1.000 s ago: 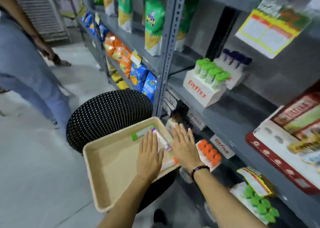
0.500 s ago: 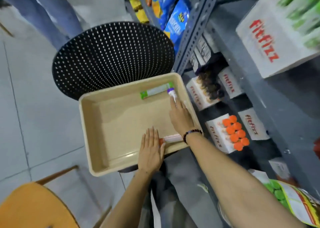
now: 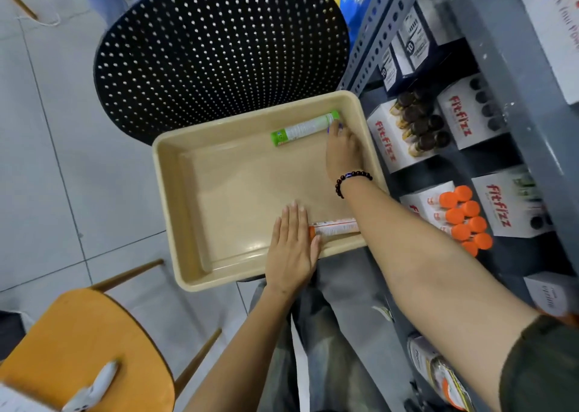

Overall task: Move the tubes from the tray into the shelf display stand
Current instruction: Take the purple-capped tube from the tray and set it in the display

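A beige tray rests on a black perforated stool. A green-capped tube lies along the tray's far wall. My right hand reaches into the far right corner with its fingers curled over a purple-capped tube; only a bit of purple shows at the fingertips. An orange-capped tube lies by the near wall, partly under my right forearm. My left hand lies flat and open on the near rim, touching that tube's cap end. White Fitfizz display stands sit on the grey shelf to the right.
One Fitfizz stand holds dark-capped tubes, another orange-capped tubes, and a third shows empty holes. A grey shelf upright stands beside the stool. An orange wooden chair is at the lower left on the tiled floor.
The view has tilted down onto the tray. My right hand has slid along the purple-capped tube toward the tray's far right corner and curled over it. The left hand stays on the near rim.
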Motion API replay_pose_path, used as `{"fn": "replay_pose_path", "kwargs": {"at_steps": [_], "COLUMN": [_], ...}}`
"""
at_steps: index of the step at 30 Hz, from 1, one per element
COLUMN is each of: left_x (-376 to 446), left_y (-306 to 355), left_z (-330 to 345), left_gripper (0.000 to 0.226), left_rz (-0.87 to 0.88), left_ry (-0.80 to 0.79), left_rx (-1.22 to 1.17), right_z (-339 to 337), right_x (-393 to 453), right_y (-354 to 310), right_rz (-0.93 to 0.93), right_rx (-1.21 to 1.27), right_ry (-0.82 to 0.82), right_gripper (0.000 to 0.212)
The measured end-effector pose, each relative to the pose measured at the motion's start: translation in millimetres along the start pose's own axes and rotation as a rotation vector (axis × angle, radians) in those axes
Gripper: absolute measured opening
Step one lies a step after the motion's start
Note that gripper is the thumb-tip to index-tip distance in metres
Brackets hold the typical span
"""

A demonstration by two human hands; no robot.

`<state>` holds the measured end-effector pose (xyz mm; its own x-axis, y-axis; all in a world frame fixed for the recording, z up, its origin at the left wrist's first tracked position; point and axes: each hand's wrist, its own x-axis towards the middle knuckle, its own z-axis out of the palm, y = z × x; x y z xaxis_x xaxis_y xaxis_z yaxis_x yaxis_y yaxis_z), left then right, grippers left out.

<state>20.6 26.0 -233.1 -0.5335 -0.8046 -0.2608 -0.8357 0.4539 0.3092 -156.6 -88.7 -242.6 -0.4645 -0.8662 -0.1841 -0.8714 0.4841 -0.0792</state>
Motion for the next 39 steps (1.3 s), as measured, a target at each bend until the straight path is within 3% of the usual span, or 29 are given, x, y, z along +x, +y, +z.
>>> {"fn": "replay_pose_path", "kwargs": {"at_steps": [6, 11, 14, 17, 23, 27, 32, 36, 39], "left_x": [0, 2, 4, 6, 18, 23, 27, 33, 35], "left_y": [0, 0, 5, 20, 103, 180, 260, 293, 296], "left_z": [-1, -3, -15, -37, -98, -126, -129, -111, -100], "left_gripper": [0.066, 0.066, 0.076, 0.077, 0.071, 0.068, 0.065, 0.059, 0.060], "left_rz": [0.007, 0.056, 0.127, 0.253, 0.574, 0.752, 0.903, 0.933, 0.928], "left_ry": [-0.007, -0.048, -0.099, -0.069, 0.124, 0.169, 0.120, -0.008, -0.001], "left_rx": [-0.005, 0.030, 0.060, 0.085, -0.040, -0.141, -0.151, 0.023, 0.167], "right_z": [-23, -78, -122, -170, -254, -292, -318, -325, -332], "right_x": [-8, -26, -47, -81, -173, -228, -277, -302, -315], "right_y": [5, 24, 43, 65, 107, 139, 189, 221, 234], "right_rz": [-0.038, 0.015, 0.101, 0.166, 0.292, 0.372, 0.455, 0.512, 0.550], "right_rx": [0.063, 0.298, 0.423, 0.492, 0.551, 0.504, 0.488, 0.514, 0.555], "right_ry": [0.022, 0.052, 0.147, 0.209, 0.395, 0.532, 0.605, 0.675, 0.715], "right_gripper": [0.044, 0.044, 0.035, 0.042, 0.043, 0.039, 0.045, 0.042, 0.040]}}
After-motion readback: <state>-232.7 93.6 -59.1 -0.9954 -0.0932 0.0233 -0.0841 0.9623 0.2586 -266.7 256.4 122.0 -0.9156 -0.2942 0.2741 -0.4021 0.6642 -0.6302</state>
